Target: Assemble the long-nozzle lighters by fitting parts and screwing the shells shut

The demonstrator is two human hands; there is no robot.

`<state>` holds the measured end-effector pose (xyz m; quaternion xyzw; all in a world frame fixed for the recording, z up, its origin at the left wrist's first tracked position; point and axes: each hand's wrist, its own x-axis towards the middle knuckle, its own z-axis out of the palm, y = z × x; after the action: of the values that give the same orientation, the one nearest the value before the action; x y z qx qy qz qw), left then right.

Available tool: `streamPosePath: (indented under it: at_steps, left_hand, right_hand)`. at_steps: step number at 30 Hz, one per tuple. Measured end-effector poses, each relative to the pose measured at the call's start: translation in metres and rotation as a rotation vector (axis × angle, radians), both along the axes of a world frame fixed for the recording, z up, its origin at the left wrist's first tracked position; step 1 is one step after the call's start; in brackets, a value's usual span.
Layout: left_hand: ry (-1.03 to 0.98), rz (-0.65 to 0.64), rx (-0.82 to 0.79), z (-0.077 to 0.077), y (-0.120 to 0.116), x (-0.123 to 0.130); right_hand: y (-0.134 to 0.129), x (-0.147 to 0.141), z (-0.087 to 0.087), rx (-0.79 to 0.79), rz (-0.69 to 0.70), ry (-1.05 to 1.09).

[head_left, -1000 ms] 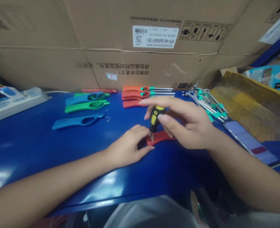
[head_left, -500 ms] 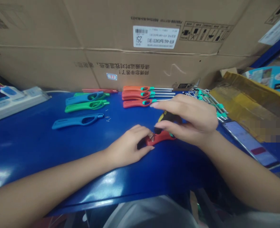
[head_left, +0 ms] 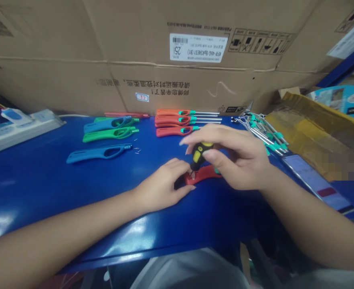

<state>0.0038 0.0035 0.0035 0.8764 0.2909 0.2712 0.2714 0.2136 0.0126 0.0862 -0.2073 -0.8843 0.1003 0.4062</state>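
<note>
My left hand (head_left: 166, 184) pinches the handle end of a red lighter (head_left: 205, 174) lying on the blue table. In my right hand (head_left: 239, 158) is a black and yellow screwdriver (head_left: 199, 154), held between thumb and fingers. Its tip points down at the lighter's handle, beside my left fingertips. The lighter's far end is hidden behind my right hand. Behind, red and orange lighters (head_left: 169, 131) with metal tubes lie in a stack. To the left rest a blue handle (head_left: 95, 154) and a green handle (head_left: 100, 135), with tiny screws (head_left: 137, 151) near them.
A white power strip (head_left: 26, 128) is at the left. A cardboard box (head_left: 140, 52) walls off the back. Metal tubes with green ends (head_left: 267, 134), a phone (head_left: 318, 182) and an open carton with yellow tape (head_left: 321, 128) are at the right.
My right hand has turned and shifted slightly left, its index finger now extending past the screwdriver. The screwdriver stands more upright and shows more of its handle. My left hand has stayed put.
</note>
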Motion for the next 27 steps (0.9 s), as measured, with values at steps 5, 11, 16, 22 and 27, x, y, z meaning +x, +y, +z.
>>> streamPosePath:
  at_steps: [5, 11, 16, 22, 27]
  left_hand:
    - [-0.011, 0.002, 0.004, 0.0006, -0.0004, 0.0004]
    - [-0.010, 0.001, 0.020, 0.0005, -0.0004, 0.0000]
    - [-0.002, -0.005, -0.001, 0.0020, -0.0006, 0.0003]
    - [-0.006, -0.002, 0.004, 0.0023, -0.0003, 0.0006]
    - [0.005, -0.014, -0.030, 0.0028, -0.0006, 0.0000]
  right_hand:
    - [0.0012, 0.0005, 0.0005, 0.138, -0.076, -0.018]
    - [0.0050, 0.0034, -0.0027, 0.084, -0.010, 0.039]
    - [0.0067, 0.0047, -0.0017, 0.040, 0.014, -0.028]
    - [0.0083, 0.0056, -0.0012, 0.120, -0.038, -0.004]
    - [0.0068, 0.0066, 0.0021, -0.080, 0.055, -0.057]
